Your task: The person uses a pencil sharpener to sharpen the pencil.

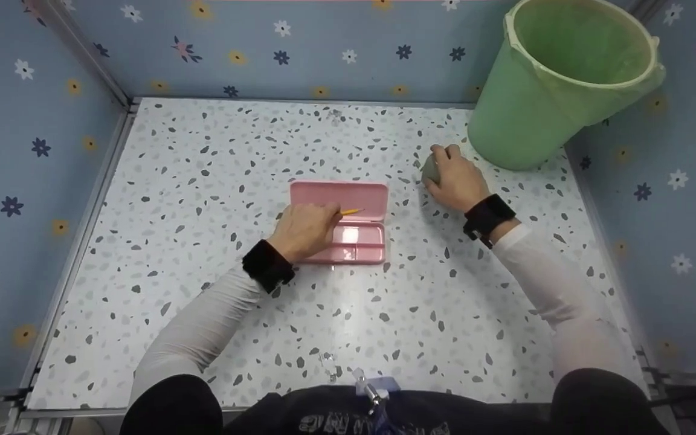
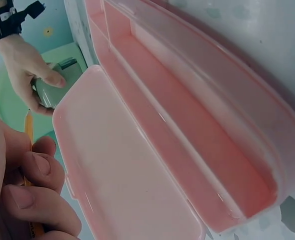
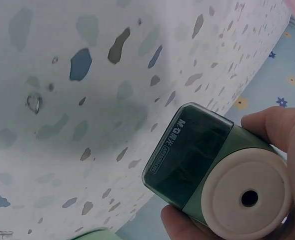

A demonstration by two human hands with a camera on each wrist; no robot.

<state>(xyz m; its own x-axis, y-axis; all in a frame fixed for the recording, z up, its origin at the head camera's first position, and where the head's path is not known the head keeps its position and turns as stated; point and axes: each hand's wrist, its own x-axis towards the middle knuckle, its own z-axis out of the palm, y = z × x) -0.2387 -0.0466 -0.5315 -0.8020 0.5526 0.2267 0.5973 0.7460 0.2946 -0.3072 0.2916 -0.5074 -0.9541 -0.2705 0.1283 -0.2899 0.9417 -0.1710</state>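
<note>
My left hand (image 1: 304, 231) grips a yellow pencil (image 1: 351, 212) above an open pink pencil case (image 1: 339, 192). In the left wrist view the pencil's sharpened tip points up past the curled fingers. The case's lid is folded back, and its divided compartments show bare pink bottoms where visible. To the right of the case, my right hand (image 1: 460, 182) holds a green pencil sharpener (image 1: 430, 170). The right wrist view shows its dark see-through shavings box and a pale round face (image 3: 227, 195) with a black hole, between thumb and fingers.
A tall green bin (image 1: 511, 115) with a liner over its rim stands at the back right, close to my right hand. Flower-patterned panels (image 1: 324, 60) border the speckled white table (image 1: 215, 157) at the back and both sides.
</note>
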